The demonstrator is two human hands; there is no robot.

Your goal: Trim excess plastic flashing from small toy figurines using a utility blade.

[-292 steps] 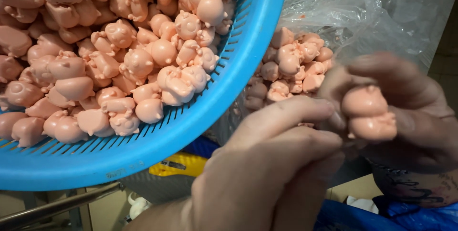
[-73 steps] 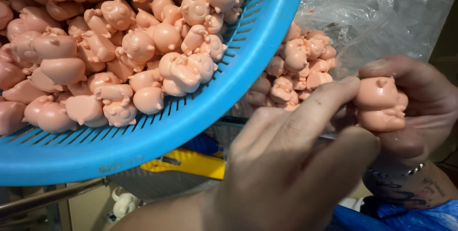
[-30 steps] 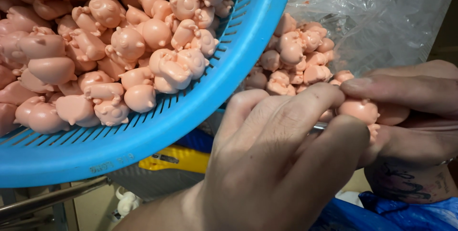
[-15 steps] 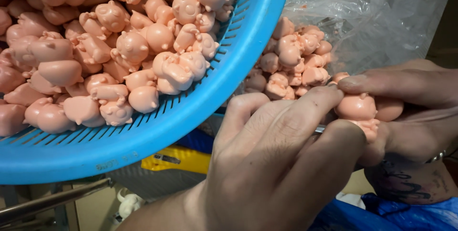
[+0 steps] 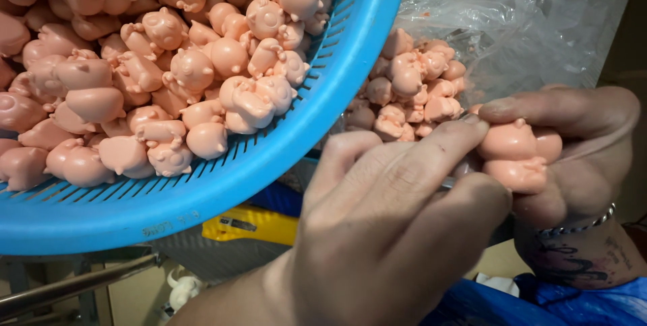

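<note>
Crinkled clear plastic bag (image 5: 539,23) is filling the background, up and to the right of the blue basket (image 5: 283,171), and a heap of pink figurines (image 5: 414,90) is lying in it just past the basket's rim. Inside the basket, many more pink figurines (image 5: 168,77) of the same pig-like kind are piling against the slotted wall.

Right of the basket and below the bag, both hands are meeting over one piece. Right hand (image 5: 579,157) is curling around a pink figurine (image 5: 515,154), thumb lying over the top and fingers cupping from beneath, with a metal bracelet (image 5: 579,221) at the wrist. Left hand (image 5: 397,232) is closing in a pinch grip, fingertips touching the figurine's near side; a thin metal tool (image 5: 450,182) seems to be passing under its fingers toward the piece, though most of it is hidden.

Judgement: the step in hand looks like trimming or cleaning this single figurine while the other hand is steadying it. Any next move is calling for a steady grip and small, controlled strokes, since the piece is small and fingertips are sitting close to the tool.

Under the basket, a yellow object (image 5: 249,225) is showing.
</note>
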